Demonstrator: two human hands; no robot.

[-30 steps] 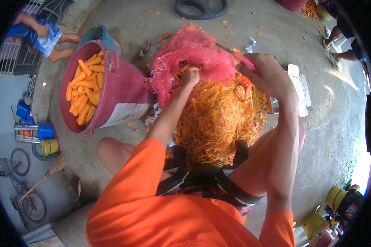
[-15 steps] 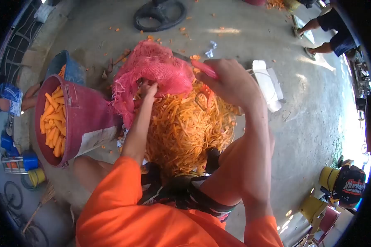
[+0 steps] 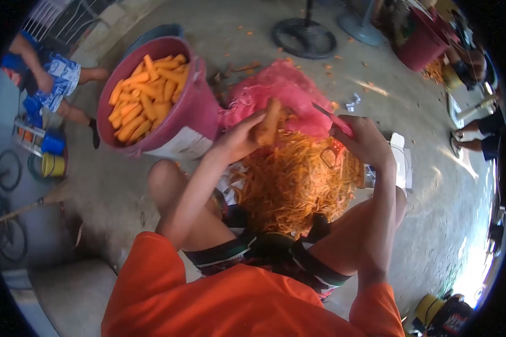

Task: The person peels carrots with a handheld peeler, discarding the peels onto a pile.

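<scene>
My left hand [image 3: 240,137] is closed round an unpeeled-looking carrot [image 3: 269,122], held up over the near side of a pink mesh sack [image 3: 281,84]. In my right hand [image 3: 366,139] is a knife [image 3: 340,123] with a pink handle, its thin dark blade pointing left toward the carrot but apart from it. Below both hands spreads a large heap of orange carrot peelings [image 3: 292,182]. A red peeler [image 3: 335,150] lies on the heap's right side, under my right hand.
A maroon tub [image 3: 199,106] of peeled carrots [image 3: 146,95] stands left, with a blue tub [image 3: 157,35] behind. A white box [image 3: 400,160] is at right. Ahead are a black round stand base [image 3: 303,39] and another maroon tub [image 3: 421,42]. A person in patterned shorts [image 3: 62,78] is at left.
My left hand has come out of the mesh sack with a carrot. My right hand still holds the knife, whose blade now shows. The view has swung left.
</scene>
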